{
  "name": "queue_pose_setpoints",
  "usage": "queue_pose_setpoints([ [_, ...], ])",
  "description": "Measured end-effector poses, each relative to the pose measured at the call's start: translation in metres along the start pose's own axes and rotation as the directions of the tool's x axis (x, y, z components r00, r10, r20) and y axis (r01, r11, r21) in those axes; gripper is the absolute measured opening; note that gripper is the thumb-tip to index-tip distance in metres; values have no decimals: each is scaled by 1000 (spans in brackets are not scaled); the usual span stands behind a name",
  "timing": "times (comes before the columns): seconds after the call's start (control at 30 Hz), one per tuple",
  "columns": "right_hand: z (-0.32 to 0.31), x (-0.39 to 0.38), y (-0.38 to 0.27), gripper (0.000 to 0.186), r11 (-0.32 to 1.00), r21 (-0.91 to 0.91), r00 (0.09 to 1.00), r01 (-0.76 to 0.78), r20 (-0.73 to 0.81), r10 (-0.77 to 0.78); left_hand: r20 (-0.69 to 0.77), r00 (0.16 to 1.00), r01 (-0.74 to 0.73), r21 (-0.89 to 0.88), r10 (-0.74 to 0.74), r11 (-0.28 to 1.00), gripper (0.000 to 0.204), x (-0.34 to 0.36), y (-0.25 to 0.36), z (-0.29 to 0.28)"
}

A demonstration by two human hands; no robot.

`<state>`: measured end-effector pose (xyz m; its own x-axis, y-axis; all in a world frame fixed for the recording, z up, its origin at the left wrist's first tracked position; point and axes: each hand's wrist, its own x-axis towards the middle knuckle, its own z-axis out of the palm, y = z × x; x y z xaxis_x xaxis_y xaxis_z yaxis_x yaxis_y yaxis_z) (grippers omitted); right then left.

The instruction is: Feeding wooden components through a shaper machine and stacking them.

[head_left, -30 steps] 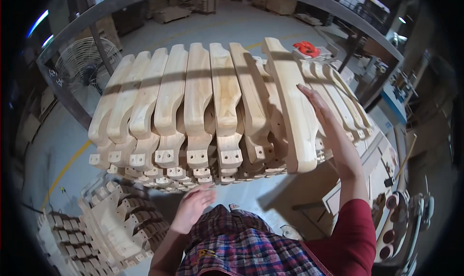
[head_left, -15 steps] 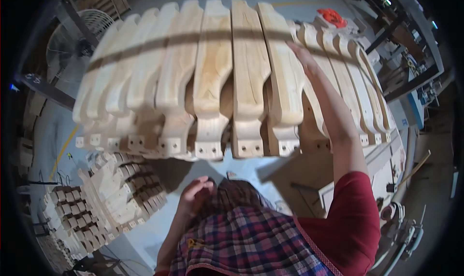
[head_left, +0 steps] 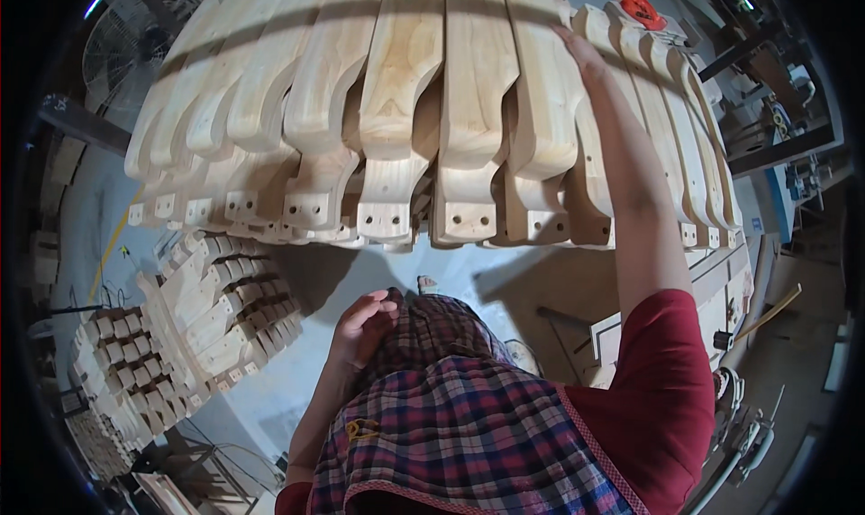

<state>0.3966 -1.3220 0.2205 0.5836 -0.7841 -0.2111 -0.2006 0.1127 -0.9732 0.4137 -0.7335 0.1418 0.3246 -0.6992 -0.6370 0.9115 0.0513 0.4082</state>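
Left of your one plaid apron (head_left: pixel 450 407), your left hand (head_left: pixel 368 319) is half-open. Beyond the apron, your right hand (head_left: pixel 586 57), flat, touches one pale, smooth wooden piece (head_left: pixel 544 82) with rounded edges; farther off is one fan (head_left: pixel 135 42).

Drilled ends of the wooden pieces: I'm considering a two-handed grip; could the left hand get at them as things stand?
Probably yes: the left hand looks empty and sits lower in the picture than the drilled ends, with nothing visible between them, though it may need raising.
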Motion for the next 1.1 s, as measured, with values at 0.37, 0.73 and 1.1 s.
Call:
queue_pose_setpoints([
  [0.37, 87, -139, -93, 43, 526, -828, 802, 194, -175, -571, 111, 983, -109, -272, 144, 956, 19, -58, -2, -87],
  [0.73, 487, -508, 119, 25, 515, -111, 342, 850, 860, -378, -329, 857, -514, -484, 396, 708, 20, -222, -4, -281],
  [1.1, 724, -717, 143, 19, 496, 482, -547, 722, 837, -16, -643, 631, -776, -533, 435, 338, 18, -381, -30, -429],
])
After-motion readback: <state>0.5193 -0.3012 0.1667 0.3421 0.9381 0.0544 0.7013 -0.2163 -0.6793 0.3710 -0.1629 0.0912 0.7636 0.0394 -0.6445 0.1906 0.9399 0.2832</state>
